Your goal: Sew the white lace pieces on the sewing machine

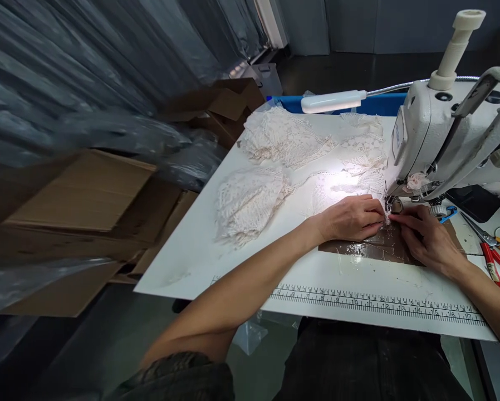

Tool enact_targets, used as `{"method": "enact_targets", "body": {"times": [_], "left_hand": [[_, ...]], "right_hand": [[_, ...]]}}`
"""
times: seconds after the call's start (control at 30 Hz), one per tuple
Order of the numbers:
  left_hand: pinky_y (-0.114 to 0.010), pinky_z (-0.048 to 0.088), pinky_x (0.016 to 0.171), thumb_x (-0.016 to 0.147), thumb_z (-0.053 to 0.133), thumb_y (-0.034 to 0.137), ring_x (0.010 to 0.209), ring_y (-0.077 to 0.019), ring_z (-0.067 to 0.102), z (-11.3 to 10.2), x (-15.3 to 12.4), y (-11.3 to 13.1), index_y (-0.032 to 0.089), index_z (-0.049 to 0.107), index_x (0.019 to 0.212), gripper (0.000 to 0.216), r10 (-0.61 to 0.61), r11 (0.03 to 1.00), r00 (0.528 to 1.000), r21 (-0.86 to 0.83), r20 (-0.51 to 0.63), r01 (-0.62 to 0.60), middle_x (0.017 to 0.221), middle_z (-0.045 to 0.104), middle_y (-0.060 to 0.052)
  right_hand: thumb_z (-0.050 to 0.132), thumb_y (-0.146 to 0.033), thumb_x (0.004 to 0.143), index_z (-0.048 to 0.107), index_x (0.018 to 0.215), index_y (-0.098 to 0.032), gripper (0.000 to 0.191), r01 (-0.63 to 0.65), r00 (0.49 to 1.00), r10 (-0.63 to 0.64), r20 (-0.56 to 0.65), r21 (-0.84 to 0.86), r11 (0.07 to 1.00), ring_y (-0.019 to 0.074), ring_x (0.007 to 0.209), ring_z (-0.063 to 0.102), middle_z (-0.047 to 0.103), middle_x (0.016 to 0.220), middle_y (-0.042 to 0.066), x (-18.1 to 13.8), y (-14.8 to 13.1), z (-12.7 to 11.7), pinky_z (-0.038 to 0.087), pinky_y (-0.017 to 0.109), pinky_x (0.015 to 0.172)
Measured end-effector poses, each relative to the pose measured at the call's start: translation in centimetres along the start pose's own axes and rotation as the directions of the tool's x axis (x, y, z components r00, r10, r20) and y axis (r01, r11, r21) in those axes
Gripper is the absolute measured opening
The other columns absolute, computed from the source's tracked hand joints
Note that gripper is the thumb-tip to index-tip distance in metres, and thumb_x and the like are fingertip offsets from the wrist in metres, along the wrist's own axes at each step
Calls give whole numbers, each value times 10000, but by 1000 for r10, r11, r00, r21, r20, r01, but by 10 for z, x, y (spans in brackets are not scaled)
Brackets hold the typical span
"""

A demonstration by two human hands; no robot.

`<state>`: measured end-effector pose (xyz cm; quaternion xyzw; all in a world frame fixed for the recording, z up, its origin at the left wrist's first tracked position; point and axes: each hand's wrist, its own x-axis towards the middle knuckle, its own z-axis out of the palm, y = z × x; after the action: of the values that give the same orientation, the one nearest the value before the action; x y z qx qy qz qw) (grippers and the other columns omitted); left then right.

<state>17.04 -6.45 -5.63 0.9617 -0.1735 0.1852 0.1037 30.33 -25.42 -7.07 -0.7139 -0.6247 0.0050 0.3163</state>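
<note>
Here we sit at the white table (233, 262), its printed ruler (379, 303) along the near edge. The sewing machine (442, 139) stands at our right, with a lamp (331, 101) lighting the bed. Heaps of lace (250, 203) lie well to the left. A glossy brown patch (371, 248) lies under our wrists. Our left hand (352, 218) rests palm down, fingers together, tips pinching the small lace scrap (387, 219). Our right hand (427, 239) meets it from the other side, fingertips closed on the same scrap. The scrap sits just beneath the presser foot (394, 206).
</note>
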Motion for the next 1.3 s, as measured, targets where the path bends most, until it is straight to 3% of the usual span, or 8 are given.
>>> {"method": "enact_targets", "body": {"times": [0.13, 0.4, 0.8, 1.03, 1.3], "left_hand": [[-300, 551, 724, 956, 423, 185, 802, -147, 634, 0, 1, 0, 156, 702, 914, 283, 20, 999, 1000, 38, -6, -20, 940, 698, -82], [-306, 517, 727, 964, 393, 197, 780, -150, 614, 0, 1, 2, 151, 702, 849, 334, 13, 996, 1000, 90, 27, -15, 950, 699, -83], [-352, 385, 742, 918, 427, 261, 742, -171, 557, -9, 3, 8, 167, 688, 804, 300, -8, 984, 995, 176, 96, -9, 945, 694, -51], [-359, 391, 751, 928, 420, 270, 798, -192, 548, -12, 2, 8, 168, 688, 913, 287, -49, 984, 982, 180, 183, 16, 1018, 669, -87], [-380, 389, 785, 938, 402, 306, 810, -204, 527, -10, 1, 7, 131, 683, 925, 331, -87, 973, 982, 227, 165, 48, 1045, 643, -100]], "right_hand": [[425, -248, 927, 693, 1112, -202, 328, -88, 996, 89, -21, 58, 994, 225, 888, 626, 634, 986, 90, 0, -4, -2, 535, 375, 746], [416, -223, 937, 711, 1109, -173, 345, 148, 989, -147, 13, -121, 982, 246, 927, 575, 597, 1004, 134, 3, -5, -2, 532, 399, 756], [420, -195, 927, 676, 1152, -168, 341, 209, 978, -199, 62, -316, 926, 243, 852, 535, 582, 1001, 143, -1, -9, 1, 505, 379, 698], [391, -208, 930, 646, 1142, -174, 334, 196, 980, -185, 69, -402, 894, 247, 820, 526, 565, 979, 147, 2, -14, 1, 463, 366, 656], [405, -179, 895, 595, 1163, -193, 329, 156, 987, -112, 112, -572, 805, 243, 801, 514, 559, 955, 144, 7, -24, 2, 408, 323, 600]]}}
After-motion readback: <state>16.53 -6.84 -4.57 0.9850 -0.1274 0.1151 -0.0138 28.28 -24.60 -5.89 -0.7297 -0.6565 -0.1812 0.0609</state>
